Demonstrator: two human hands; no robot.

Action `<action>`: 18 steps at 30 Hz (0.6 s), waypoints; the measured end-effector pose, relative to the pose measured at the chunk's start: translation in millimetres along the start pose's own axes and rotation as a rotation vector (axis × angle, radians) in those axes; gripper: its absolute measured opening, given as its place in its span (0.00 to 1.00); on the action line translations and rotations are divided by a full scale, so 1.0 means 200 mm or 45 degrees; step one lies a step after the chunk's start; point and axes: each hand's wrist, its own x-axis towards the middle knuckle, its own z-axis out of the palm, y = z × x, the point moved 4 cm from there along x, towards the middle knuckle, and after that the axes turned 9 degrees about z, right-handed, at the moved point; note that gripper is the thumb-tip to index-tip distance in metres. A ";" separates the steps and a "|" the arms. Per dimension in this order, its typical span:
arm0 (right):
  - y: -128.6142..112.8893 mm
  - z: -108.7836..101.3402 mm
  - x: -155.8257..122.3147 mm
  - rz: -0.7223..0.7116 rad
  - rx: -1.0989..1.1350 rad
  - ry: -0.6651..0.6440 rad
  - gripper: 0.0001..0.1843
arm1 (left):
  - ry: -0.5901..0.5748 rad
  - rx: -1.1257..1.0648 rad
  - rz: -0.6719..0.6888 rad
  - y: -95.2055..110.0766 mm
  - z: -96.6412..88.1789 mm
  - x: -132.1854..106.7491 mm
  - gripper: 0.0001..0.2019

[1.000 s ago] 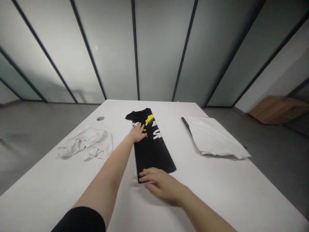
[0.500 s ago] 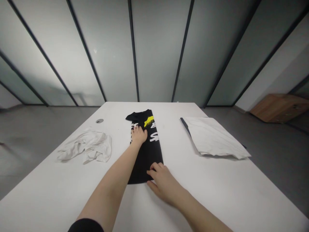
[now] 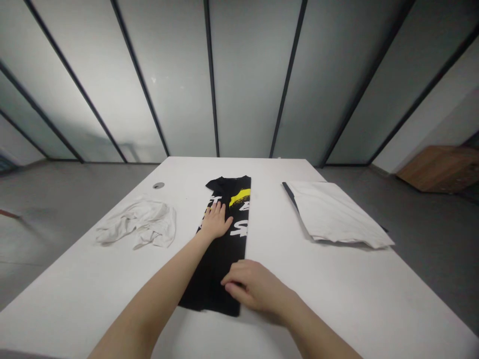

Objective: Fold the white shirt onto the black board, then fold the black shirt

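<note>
Two hands on black T-shirt (left, right)

My white worktop carries a black T-shirt folded lengthwise, a crumpled white cloth on its left, a folded white garment on its right, and a round grommet set beyond the cloth.

The left hand hides part of the white lettering on the black T-shirt, leaving it unreadable.

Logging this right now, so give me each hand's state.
Left hand: open, flat on the black T-shirt.
Right hand: fingers curled at its edge; cannot tell whether it grips.
</note>
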 end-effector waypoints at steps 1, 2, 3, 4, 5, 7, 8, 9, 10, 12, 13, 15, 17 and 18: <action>0.02 -0.02 0.01 0.030 -0.027 0.075 0.12 | 0.006 0.007 0.018 0.00 0.00 -0.02 0.38; 0.05 -0.03 0.02 0.062 -0.053 0.142 0.11 | 0.011 0.014 0.032 0.01 0.00 -0.05 0.38; 0.07 -0.03 0.02 0.098 -0.082 0.193 0.11 | 0.016 0.020 0.045 0.01 0.00 -0.07 0.38; 0.08 -0.03 0.03 0.134 -0.114 0.216 0.11 | 0.019 0.026 0.057 0.02 0.00 -0.10 0.38; 0.10 -0.02 0.03 0.167 -0.148 0.209 0.10 | 0.022 0.029 0.070 0.02 0.00 -0.12 0.38; 0.10 0.01 0.03 0.212 -0.205 0.130 0.07 | 0.024 0.030 0.092 0.03 0.00 -0.16 0.38; 0.09 0.03 0.03 0.218 -0.218 0.074 0.06 | 0.021 0.027 0.102 0.03 0.00 -0.18 0.38; 0.07 0.05 0.03 0.211 -0.219 0.019 0.05 | 0.016 0.020 0.110 0.03 0.00 -0.20 0.38; 0.05 0.07 0.02 0.189 -0.207 -0.032 0.04 | 0.012 0.010 0.116 0.03 0.00 -0.21 0.38; -0.01 0.10 0.02 0.111 -0.157 -0.117 0.07 | 0.015 -0.024 0.117 0.03 -0.03 -0.21 0.37; -0.03 0.11 0.01 0.060 -0.124 -0.153 0.09 | 0.022 -0.054 0.093 0.02 -0.05 -0.19 0.36; -0.06 0.13 0.00 -0.037 -0.052 -0.212 0.12 | 0.038 -0.120 -0.014 0.02 -0.09 -0.12 0.33; -0.07 0.14 0.00 -0.105 0.022 -0.241 0.14 | 0.049 -0.162 -0.167 0.04 -0.11 -0.03 0.33; -0.07 0.14 0.00 -0.121 0.056 -0.239 0.15 | 0.055 -0.160 -0.202 0.06 -0.12 0.01 0.34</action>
